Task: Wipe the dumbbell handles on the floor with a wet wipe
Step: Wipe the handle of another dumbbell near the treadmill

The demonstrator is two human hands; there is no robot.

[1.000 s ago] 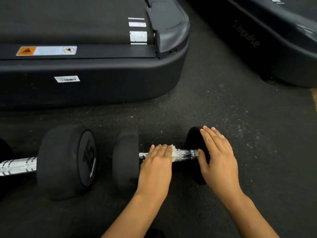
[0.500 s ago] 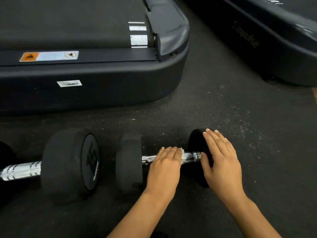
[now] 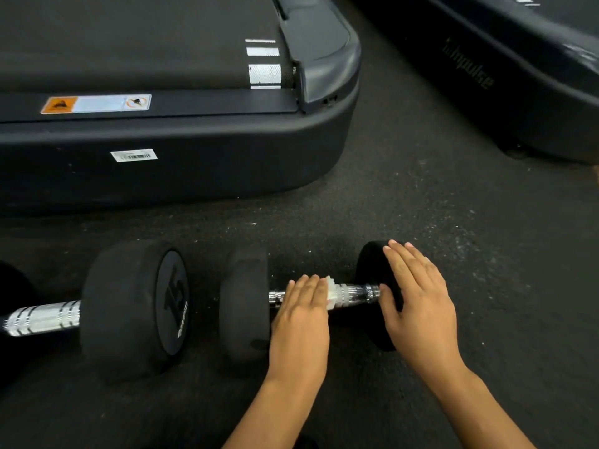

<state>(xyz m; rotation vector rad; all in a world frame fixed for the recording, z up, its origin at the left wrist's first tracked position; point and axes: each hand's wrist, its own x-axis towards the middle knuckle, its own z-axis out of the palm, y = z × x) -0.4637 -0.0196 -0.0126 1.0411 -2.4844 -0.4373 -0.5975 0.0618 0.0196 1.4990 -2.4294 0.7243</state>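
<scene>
While the left hand (image 3: 299,322) lies flat over the handle (image 3: 353,294) of the nearer dumbbell (image 3: 246,306), fingers straight and pressing the wet wipe (image 3: 330,294) onto the chrome, the right hand (image 3: 418,306) rests open-palmed on the right-end weight (image 3: 368,270), thumb by the collar. Hands apart, neither curled round anything. Dumbbell lies on the rubber floor (image 3: 453,238), well short of the treadmill base (image 3: 194,163) edge. A second dumbbell (image 3: 129,306), marked 15, lies just beside it to the left, its handle (image 3: 42,317) bare.

Risks, as judged: only a sliver of wipe shows past the fingertips, so it may be bunched and probably covers just the top of the bar; the underside could go unwiped unless the bar gets rolled. Round weights roll easily, and a flat palm is a weak brake, so a hard stroke could send the dumbbell toward the treadmill or into its neighbour. Fingers between bar and floor could get pinched. Wipe could snag on the knurled rings and slip out from under a flat hand. Second handle looks not yet done.
</scene>
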